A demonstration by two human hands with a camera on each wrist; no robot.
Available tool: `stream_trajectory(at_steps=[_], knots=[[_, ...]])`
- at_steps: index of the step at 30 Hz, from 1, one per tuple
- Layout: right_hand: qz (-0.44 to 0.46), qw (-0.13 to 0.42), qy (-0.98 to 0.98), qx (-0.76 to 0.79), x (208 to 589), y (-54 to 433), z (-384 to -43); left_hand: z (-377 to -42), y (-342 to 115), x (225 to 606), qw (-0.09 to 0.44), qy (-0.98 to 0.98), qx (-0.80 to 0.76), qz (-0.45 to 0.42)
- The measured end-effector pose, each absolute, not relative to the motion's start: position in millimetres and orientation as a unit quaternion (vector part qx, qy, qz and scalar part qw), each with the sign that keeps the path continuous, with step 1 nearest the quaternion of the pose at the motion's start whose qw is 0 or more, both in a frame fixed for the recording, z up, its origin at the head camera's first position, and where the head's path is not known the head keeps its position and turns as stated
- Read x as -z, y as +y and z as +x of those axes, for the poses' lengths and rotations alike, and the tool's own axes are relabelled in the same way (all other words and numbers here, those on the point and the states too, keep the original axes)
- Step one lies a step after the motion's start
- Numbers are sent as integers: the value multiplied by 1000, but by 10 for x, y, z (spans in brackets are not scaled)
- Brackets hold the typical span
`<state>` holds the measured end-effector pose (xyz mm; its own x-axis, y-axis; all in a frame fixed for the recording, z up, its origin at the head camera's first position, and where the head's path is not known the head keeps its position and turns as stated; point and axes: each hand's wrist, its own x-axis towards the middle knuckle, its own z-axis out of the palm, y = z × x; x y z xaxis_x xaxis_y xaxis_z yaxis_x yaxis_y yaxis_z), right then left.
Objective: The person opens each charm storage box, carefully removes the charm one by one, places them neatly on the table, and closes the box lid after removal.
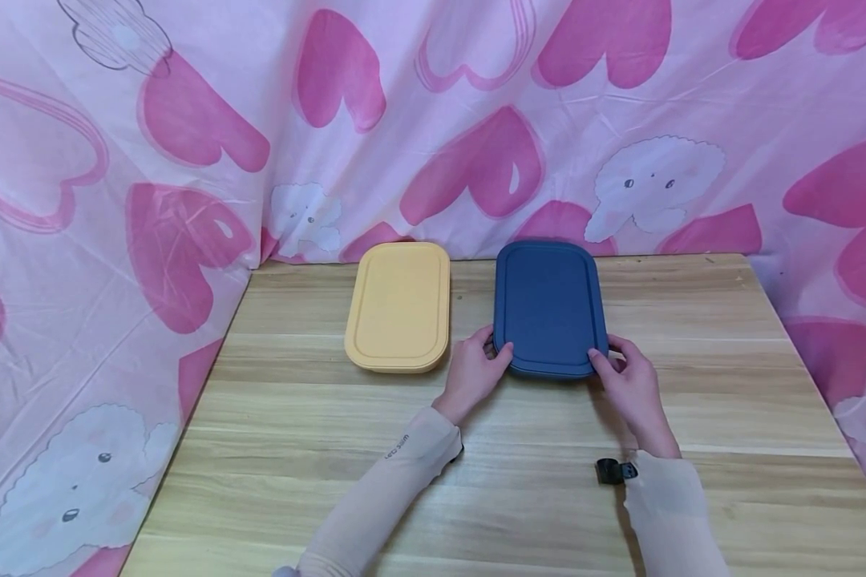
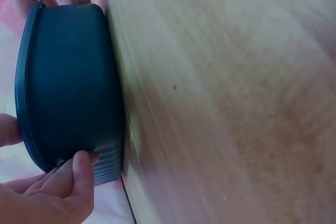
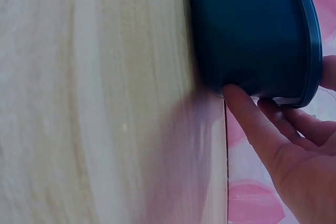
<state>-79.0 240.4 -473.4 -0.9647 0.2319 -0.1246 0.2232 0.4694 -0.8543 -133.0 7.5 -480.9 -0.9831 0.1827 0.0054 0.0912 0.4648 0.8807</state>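
Note:
A dark blue lidded box (image 1: 548, 308) with rounded corners rests on the wooden table, close to its back edge. At the box's front left corner, my left hand (image 1: 472, 370) grips it, thumb on the lid's rim and fingers along the side wall. My right hand (image 1: 631, 389) holds the front right corner in the same way. The left wrist view shows the box's ribbed side wall beside the left fingers (image 2: 63, 182). In the right wrist view, the right fingers (image 3: 257, 127) lie against the side wall and under the lid's rim.
A yellow lidded box (image 1: 400, 304) stands to the left of the blue one, with a gap between them. A pink heart-patterned cloth (image 1: 469, 152) hangs behind the wooden table (image 1: 317, 449) and at its sides. A black strap piece (image 1: 613, 471) sits by the right cuff.

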Motion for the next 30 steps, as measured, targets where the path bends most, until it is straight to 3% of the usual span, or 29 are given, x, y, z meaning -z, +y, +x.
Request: stream_trajectory(at_steps=[30], knots=[[-115,21,-855,-505,4761,2396,-771,-1308,50,4825,-16,887,-446,119]])
